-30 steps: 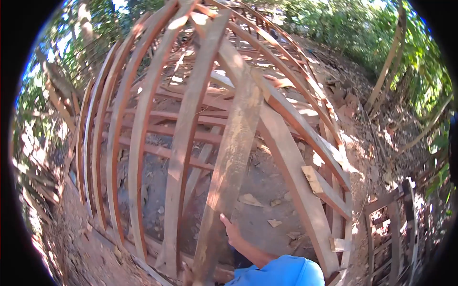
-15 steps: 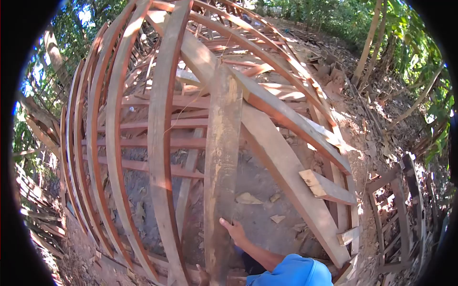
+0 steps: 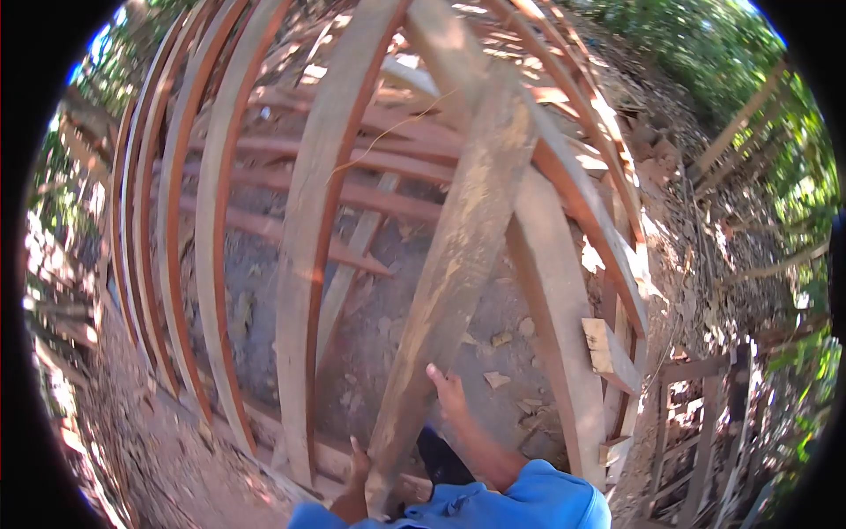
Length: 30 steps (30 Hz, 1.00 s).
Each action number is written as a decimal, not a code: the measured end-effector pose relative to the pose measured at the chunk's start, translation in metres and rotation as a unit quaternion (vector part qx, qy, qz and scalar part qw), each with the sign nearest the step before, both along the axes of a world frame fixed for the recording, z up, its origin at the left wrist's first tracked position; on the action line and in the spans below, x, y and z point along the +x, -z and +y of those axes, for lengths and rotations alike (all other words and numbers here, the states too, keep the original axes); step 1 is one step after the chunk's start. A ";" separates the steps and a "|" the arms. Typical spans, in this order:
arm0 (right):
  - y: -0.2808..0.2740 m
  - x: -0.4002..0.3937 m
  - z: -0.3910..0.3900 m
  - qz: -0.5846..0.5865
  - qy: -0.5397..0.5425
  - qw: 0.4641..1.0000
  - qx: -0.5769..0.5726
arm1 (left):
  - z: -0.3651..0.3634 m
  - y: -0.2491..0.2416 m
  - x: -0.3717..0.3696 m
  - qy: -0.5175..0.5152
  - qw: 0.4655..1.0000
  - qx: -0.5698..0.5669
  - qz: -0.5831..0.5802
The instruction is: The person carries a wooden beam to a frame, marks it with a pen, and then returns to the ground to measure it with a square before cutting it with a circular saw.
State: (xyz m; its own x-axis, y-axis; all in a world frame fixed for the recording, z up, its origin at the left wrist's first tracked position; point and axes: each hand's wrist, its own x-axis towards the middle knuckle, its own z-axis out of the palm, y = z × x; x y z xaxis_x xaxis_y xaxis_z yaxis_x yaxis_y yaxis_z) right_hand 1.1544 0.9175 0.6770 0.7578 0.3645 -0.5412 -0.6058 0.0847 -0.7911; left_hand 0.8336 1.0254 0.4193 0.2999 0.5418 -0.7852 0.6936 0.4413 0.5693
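A thick, weathered wooden plank slants across the middle of the view, its far end leaning to the upper right. My right hand grips its right edge, thumb on the near face and the other fingers hidden behind. Lower down, my left hand is at the plank's left edge with the thumb raised, its fingers mostly hidden. Close behind the far end runs a sloping beam, part of a timber frame. Left of the plank stands a curved rib of the same frame.
More curved ribs stand in a row at the left. Reddish crosspieces run low through the frame. A short wood block juts from the right side. Dirt ground shows inside, and a slatted wooden structure stands at right.
The plank has gone from nearly upright to slanted, its top shifting right. My left hand has come further into view along its left edge. The camera view has also shifted.
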 end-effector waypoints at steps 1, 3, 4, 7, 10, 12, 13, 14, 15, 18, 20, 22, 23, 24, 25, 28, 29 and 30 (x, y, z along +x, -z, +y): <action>0.013 0.003 0.000 -0.005 0.003 1.000 0.026 | -0.003 -0.002 0.005 0.010 0.999 0.027 0.028; 0.023 0.000 -0.006 0.000 -0.007 0.999 0.038 | -0.014 -0.014 0.013 -0.020 0.997 0.066 0.018; 0.020 0.003 -0.007 0.006 -0.022 0.999 0.026 | -0.015 -0.009 0.010 -0.011 0.996 0.053 0.066; 0.032 0.008 -0.010 -0.007 -0.031 0.999 0.034 | -0.017 -0.037 0.026 0.022 0.992 0.068 0.102; 0.037 0.010 -0.009 -0.056 -0.008 0.998 0.022 | -0.012 -0.014 0.029 0.015 0.996 0.052 0.077; 0.043 0.010 -0.006 -0.059 0.005 0.998 -0.017 | -0.026 0.054 -0.002 0.127 0.958 0.258 -0.006; 0.052 0.016 -0.013 -0.039 0.000 0.998 -0.053 | -0.021 0.042 0.003 0.168 0.971 0.172 0.010; 0.061 0.015 -0.019 -0.014 -0.020 0.995 -0.093 | -0.032 0.048 0.004 0.113 0.962 0.241 -0.065; 0.050 0.013 -0.017 -0.014 -0.020 0.999 -0.048 | -0.034 0.021 0.017 0.094 0.960 0.256 -0.068; 0.021 0.007 0.008 0.022 -0.048 0.998 -0.038 | -0.027 -0.041 0.033 -0.016 0.996 0.087 0.013; 0.020 0.002 0.017 -0.028 -0.076 0.997 -0.013 | -0.016 -0.041 0.037 -0.030 0.995 -0.039 0.088; 0.022 0.001 0.014 -0.039 -0.085 0.995 -0.033 | -0.022 -0.041 0.040 0.029 0.990 0.082 0.112; 0.024 0.002 0.011 -0.051 -0.079 0.995 -0.039 | -0.025 -0.040 0.040 0.046 0.987 0.094 0.121; 0.025 0.001 0.009 -0.050 -0.082 0.995 -0.037 | -0.028 -0.041 0.041 0.064 0.984 0.103 0.127; 0.021 0.002 0.009 -0.049 -0.083 0.995 -0.035 | -0.031 -0.041 0.044 0.083 0.981 0.114 0.132; 0.013 -0.006 0.012 -0.051 -0.083 0.995 -0.037 | -0.034 -0.042 0.046 0.068 0.980 0.126 0.136; 0.012 -0.008 0.014 -0.052 -0.082 0.995 -0.038 | -0.033 -0.045 0.046 0.069 0.981 0.125 0.130; 0.012 -0.008 0.015 -0.054 -0.081 0.995 -0.039 | -0.031 -0.047 0.044 0.072 0.982 0.125 0.125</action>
